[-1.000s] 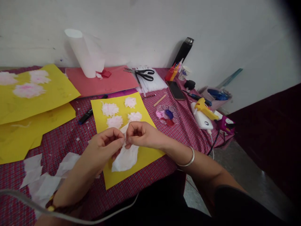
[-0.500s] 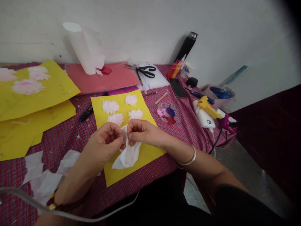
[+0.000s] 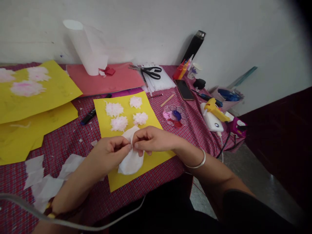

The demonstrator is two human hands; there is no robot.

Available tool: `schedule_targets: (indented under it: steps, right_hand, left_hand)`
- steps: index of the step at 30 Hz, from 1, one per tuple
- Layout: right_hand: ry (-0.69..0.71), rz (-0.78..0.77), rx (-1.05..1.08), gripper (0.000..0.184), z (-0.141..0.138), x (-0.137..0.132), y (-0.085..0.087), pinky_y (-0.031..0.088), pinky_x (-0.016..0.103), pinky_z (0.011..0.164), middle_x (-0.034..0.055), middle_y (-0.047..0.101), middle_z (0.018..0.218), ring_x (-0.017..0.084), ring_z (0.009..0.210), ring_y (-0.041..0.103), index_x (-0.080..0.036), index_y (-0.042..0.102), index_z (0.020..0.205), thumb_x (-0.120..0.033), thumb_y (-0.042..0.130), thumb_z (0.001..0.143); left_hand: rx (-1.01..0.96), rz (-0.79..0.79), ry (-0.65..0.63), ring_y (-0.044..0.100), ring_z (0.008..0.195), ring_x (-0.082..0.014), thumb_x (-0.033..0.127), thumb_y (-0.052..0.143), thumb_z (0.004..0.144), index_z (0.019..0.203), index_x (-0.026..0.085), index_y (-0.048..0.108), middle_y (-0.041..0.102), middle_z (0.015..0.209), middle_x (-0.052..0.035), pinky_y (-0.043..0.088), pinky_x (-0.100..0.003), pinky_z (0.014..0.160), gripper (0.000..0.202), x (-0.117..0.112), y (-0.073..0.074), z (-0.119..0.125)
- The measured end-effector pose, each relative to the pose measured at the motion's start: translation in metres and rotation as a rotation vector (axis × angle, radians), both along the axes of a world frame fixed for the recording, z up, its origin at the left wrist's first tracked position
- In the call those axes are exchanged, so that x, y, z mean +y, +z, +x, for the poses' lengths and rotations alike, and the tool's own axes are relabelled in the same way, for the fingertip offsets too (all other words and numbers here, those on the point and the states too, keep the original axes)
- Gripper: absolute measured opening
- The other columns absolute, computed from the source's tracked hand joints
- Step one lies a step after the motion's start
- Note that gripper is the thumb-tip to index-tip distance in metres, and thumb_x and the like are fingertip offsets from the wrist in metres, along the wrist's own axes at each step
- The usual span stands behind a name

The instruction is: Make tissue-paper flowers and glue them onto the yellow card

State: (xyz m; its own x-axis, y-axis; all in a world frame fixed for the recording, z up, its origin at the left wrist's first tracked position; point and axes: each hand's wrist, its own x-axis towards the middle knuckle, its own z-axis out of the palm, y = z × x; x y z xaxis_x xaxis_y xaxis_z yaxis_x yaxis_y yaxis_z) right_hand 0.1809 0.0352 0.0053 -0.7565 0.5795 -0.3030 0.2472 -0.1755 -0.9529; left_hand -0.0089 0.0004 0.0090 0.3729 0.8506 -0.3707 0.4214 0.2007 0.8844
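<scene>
L hand [image 3: 108, 154] at 8 o'clock, fingertips pinched on white tissue [image 3: 131, 163] at 7, over yellow sheet [image 3: 151, 160], R hand [image 3: 154, 139] at 6 pinching same pc, white pwr bank [image 3: 209, 121] at 3 w/ round mark, illegible.

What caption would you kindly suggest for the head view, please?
Left hand and right hand pinch white tissue over a yellow sheet bearing four pale-pink tufts.

Our left hand [image 3: 108, 154] and right hand [image 3: 156, 139] nearly meet, thumbs [image 3: 123, 152] pinched toward curled fingers [image 3: 120, 141], while our bare forearms [image 3: 216, 170] slant inward from opposite sides.
</scene>
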Motion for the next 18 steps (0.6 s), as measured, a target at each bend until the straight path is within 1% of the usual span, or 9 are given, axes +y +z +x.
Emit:
schedule_targets:
  steps: [2,6,12,15,18]
  right_hand:
    - [0.001,0.01,0.01,0.006,0.0003,0.0001,-0.0014,0.045,0.015,0.05,-0.0062,0.059,0.063,0.003,0.051,0.053,-0.015,0.058,0.079,-0.012,0.054,0.083]
    - [-0.01,-0.003,0.035,0.006,-0.0007,-0.0005,-0.0033,0.046,0.015,0.05,-0.0053,0.059,0.067,0.003,0.052,0.053,-0.015,0.056,0.079,-0.012,0.054,0.083]
    - [-0.07,-0.012,0.13,0.004,-0.0018,-0.0028,-0.0037,0.045,0.014,0.048,-0.005,0.058,0.068,0.003,0.052,0.055,-0.015,0.054,0.08,-0.011,0.056,0.082]
    - [-0.091,0.006,0.157,0.009,-0.0022,-0.0034,-0.0072,0.047,0.015,0.049,-0.0059,0.057,0.068,0.004,0.054,0.056,-0.015,0.054,0.082,-0.013,0.061,0.079]
    - [-0.097,0.025,0.154,0.012,-0.0022,-0.0034,-0.0098,0.049,0.015,0.05,-0.0061,0.057,0.067,0.005,0.056,0.057,-0.016,0.053,0.083,-0.014,0.064,0.078]
  left_hand:
    - [-0.039,-0.052,0.013,0.041,0.042,-0.0084,0.044,0.057,0.071,0.062,0.017,0.058,0.048,0.046,0.005,0.031,-0.02,0.041,0.028,0.0004,-0.0004,0.001]
    - [-0.114,-0.099,0.046,0.043,0.042,-0.0081,0.04,0.06,0.068,0.065,0.017,0.059,0.053,0.049,0.0041,0.033,-0.019,0.042,0.023,-0.0004,-0.0039,0.0014]
    - [-0.199,-0.046,0.143,0.041,0.043,-0.0065,0.036,0.063,0.068,0.065,0.016,0.057,0.052,0.051,0.0046,0.032,-0.017,0.041,0.02,-0.0029,-0.0039,0.0041]
    - [-0.225,-0.014,0.164,0.04,0.042,-0.0059,0.034,0.063,0.067,0.063,0.016,0.056,0.051,0.05,0.0056,0.032,-0.017,0.04,0.019,-0.0027,-0.0027,0.0054]
    - [-0.223,-0.027,0.182,0.041,0.041,-0.0059,0.031,0.062,0.066,0.062,0.017,0.057,0.05,0.047,0.0059,0.032,-0.016,0.04,0.016,-0.0027,-0.0035,0.0055]
